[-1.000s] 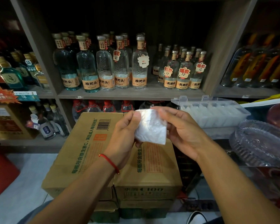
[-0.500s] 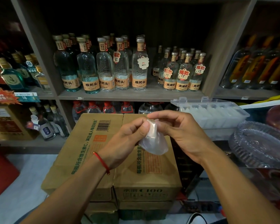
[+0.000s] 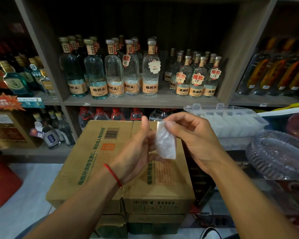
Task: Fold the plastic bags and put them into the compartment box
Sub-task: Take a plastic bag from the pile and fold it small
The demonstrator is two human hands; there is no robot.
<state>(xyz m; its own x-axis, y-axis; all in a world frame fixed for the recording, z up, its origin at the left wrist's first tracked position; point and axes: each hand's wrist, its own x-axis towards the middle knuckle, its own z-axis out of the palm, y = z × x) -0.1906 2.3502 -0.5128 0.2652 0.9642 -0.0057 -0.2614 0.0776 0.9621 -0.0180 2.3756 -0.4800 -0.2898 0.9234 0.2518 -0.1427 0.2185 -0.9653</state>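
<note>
Narrowed from a bunched pouch, the folded plastic bag (image 3: pixel 165 142) hung upright, pinched at its top by the right hand (image 3: pixel 193 142), left hand (image 3: pixel 138 149) relaxed beside it, compartment box (image 3: pixel 231 121) lying nearer the right.

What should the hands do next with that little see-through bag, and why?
Probably carry it right to the compartment box. The plastic bag already looks folded small, pinched at its top by the right hand, while the left hand sits open beside it.

L hand (image 3: pixel 138 149) let go; bag (image 3: pixel 165 142) folded narrower.
</note>
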